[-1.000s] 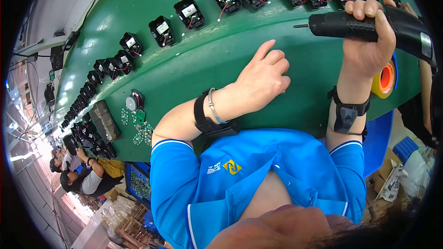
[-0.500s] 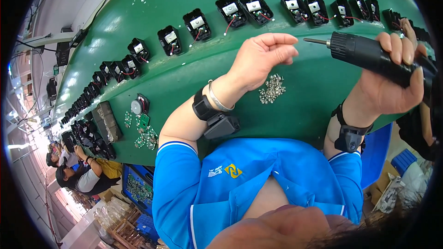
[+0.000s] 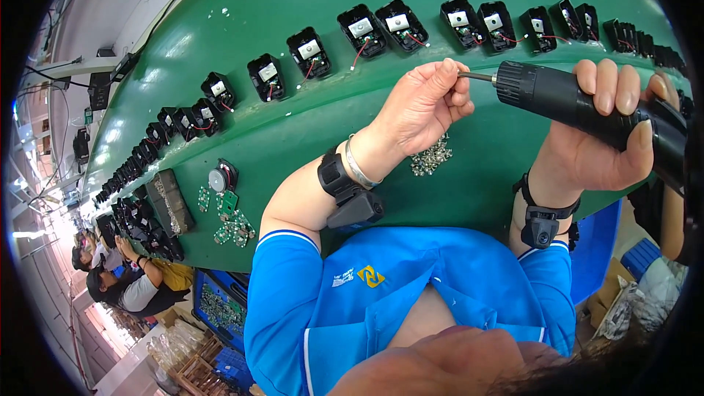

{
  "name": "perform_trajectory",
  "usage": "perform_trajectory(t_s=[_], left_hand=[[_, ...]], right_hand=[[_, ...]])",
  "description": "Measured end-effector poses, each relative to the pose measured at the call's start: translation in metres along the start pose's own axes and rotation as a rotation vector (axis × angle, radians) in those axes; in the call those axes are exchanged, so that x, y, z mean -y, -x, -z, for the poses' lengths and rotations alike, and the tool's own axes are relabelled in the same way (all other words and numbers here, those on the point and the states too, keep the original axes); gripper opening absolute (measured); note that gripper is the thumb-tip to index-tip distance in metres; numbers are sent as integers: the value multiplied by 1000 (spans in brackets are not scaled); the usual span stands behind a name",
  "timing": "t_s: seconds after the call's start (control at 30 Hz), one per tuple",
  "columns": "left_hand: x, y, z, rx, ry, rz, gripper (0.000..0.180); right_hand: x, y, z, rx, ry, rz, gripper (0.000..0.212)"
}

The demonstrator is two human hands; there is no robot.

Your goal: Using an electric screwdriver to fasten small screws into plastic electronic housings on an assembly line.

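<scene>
left hand [image 3: 422,106] raised off the table, fingertips pinched at the bit [image 3: 477,75] of the screwdriver [image 3: 587,110], most likely seating a tiny screw there, too small to make out. right hand [image 3: 594,150] clenched around the black body of the tool, held level with the tip pointing left, so the other hand can reach it. just under the left wrist, a small heap of screws [image 3: 431,158] on the green table [image 3: 293,0], close for picking. beyond the hands, a curved row of open black casings [image 3: 363,29] with red wires, faces up, ready for fastening. farther left, small green circuit boards [image 3: 233,224] beside more black parts.
</scene>
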State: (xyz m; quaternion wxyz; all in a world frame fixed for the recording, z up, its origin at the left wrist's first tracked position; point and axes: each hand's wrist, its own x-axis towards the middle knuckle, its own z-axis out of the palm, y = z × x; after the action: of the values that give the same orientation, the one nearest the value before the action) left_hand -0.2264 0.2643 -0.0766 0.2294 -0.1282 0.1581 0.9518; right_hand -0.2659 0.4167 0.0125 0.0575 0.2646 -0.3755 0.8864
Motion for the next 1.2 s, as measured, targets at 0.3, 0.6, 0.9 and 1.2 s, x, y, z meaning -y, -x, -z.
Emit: perform_trajectory(t_s=[0.3, 0.6, 0.9, 1.2], left_hand=[[6, -1, -5, -1, 57, 13, 19], [11, 0, -4, 103, -31, 22, 16], [4, -7, 6, 113, -277, -141, 21], [6, -9, 4, 169, -411, -143, 23]], right_hand=[[4, 5, -8, 106, 147, 71, 37], [4, 6, -9, 34, 193, 113, 36], [19, -1, 3, 3, 77, 40, 36], [18, -3, 14, 170, 59, 6, 40]])
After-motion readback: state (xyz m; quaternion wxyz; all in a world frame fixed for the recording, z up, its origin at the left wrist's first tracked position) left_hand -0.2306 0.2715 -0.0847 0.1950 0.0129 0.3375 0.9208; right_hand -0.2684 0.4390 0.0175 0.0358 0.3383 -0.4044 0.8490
